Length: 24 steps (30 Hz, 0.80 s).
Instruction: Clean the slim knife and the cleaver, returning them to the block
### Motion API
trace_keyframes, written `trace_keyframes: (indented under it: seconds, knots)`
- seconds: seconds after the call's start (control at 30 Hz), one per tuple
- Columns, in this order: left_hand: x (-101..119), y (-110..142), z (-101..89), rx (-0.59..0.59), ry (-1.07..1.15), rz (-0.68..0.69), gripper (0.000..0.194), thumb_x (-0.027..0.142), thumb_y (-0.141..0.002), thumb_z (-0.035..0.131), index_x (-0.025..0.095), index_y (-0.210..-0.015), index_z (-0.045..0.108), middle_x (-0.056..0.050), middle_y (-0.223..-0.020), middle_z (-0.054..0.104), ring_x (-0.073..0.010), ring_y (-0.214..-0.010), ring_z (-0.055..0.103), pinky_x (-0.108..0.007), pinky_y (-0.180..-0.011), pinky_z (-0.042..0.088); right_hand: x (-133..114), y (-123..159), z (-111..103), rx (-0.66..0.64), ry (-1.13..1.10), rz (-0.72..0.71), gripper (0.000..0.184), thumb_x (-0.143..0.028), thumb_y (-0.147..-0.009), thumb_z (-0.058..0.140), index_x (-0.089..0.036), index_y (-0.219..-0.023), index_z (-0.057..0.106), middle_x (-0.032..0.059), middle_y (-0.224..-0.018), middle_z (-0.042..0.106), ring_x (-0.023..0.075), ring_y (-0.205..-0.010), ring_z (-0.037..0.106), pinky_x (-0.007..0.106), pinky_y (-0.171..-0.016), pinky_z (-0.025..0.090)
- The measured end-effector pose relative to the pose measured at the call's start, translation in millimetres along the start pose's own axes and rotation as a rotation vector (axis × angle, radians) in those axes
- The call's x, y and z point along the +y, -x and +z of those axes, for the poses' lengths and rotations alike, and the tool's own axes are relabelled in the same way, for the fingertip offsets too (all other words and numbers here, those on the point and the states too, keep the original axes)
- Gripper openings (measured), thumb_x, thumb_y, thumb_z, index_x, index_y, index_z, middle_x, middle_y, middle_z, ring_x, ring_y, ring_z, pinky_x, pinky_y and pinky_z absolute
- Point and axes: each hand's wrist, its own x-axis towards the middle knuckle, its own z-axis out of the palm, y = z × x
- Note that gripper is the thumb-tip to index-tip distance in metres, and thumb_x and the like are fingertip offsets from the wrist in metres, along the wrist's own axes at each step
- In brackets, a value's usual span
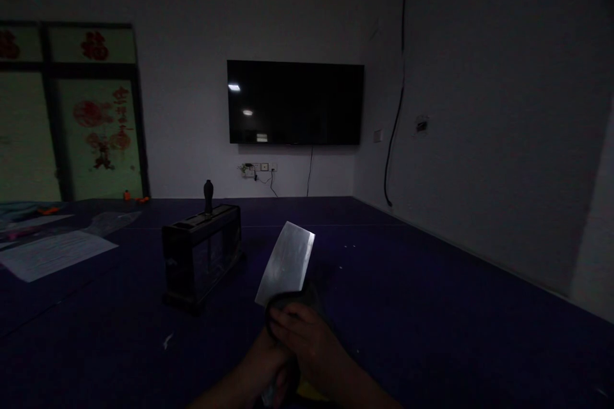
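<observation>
Head view shows a broad metal blade [286, 262], like that of a cleaver, tilted upward just beyond the person's two hands, above the dark blue table [407, 300]. The right hand [307, 335] has its fingers curled down on a dark piece [309, 299] at the near end of the blade. The left hand [268, 361] lies lower and partly behind it; its fingers seem bent, but what they grip, if anything, cannot be told.

By judgement, the step in hand is a two-handed handling of the blade at its near end, in front of the body. The next move calls for a firm hold and for fingers well away from the edge.

To the left, apart from the hands, stands a black holder [192, 255] with a dark handle [208, 197] upright in its top. The lower part of the blade is hidden, and no handle of it can be seen. A yellow patch [309, 390] under the right hand is cut off by the frame. In this dim light, whether the dark piece is cloth or a cover is hard to say.
</observation>
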Motion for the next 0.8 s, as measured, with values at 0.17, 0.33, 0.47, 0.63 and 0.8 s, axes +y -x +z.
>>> trace_keyframes:
  seconds: [0.17, 0.33, 0.47, 0.63, 0.8]
  knots:
    - [-11, -5, 0.0, 0.076, 0.04, 0.071, 0.032, 0.048, -0.063, 0.056, 0.019, -0.054, 0.048, 0.005, -0.03, 0.039, -0.01, -0.025, 0.038, -0.02, -0.03, 0.026, 10, 6, 6, 0.013, -0.024, 0.01, 0.039, -0.012, -0.088, 0.035, -0.014, -0.121, 0.056, 0.0086, -0.121, 0.061, 0.0212, -0.1, 0.057, 0.032, -0.088, 0.051]
    - [-11, -4, -3.3, 0.036, 0.098, 0.043, 0.032, 0.049, -0.06, 0.057, 0.019, -0.059, 0.048, 0.007, -0.028, 0.038, -0.0093, -0.022, 0.035, -0.018, -0.027, 0.024, 23, 14, 13, 0.131, -0.031, 0.055, 0.037, -0.008, -0.089, 0.034, -0.013, -0.119, 0.056, 0.0118, -0.12, 0.061, 0.0203, -0.103, 0.053, 0.034, -0.084, 0.052]
    - [-11, -5, -1.7, 0.045, 0.12, 0.049, 0.03, 0.048, -0.059, 0.056, 0.019, -0.056, 0.047, 0.007, -0.027, 0.037, -0.0092, -0.021, 0.034, -0.018, -0.026, 0.023, 23, 15, 15, 0.154, -0.067, 0.098, 0.038, -0.007, -0.088, 0.034, -0.015, -0.118, 0.056, 0.0105, -0.12, 0.061, 0.02, -0.105, 0.052, 0.035, -0.084, 0.052]
    - [-9, -7, 5.0, 0.069, 0.049, 0.103, 0.029, 0.043, -0.059, 0.056, 0.017, -0.048, 0.048, 0.004, -0.028, 0.039, -0.0092, -0.022, 0.035, -0.02, -0.028, 0.025, 13, 11, 16, 0.029, -0.057, 0.069, 0.034, -0.012, -0.09, 0.036, -0.014, -0.116, 0.057, 0.0097, -0.121, 0.06, 0.0192, -0.106, 0.054, 0.032, -0.088, 0.05]
    - [-5, -5, 8.8, 0.116, 0.046, 0.093, 0.025, 0.041, -0.064, 0.059, 0.018, -0.074, 0.056, 0.005, -0.033, 0.044, -0.0123, -0.028, 0.042, -0.023, -0.034, 0.032, 6, 6, 14, -0.028, -0.035, 0.028, 0.033, -0.012, -0.088, 0.04, -0.015, -0.115, 0.058, 0.0071, -0.122, 0.06, 0.02, -0.106, 0.055, 0.029, -0.091, 0.048]
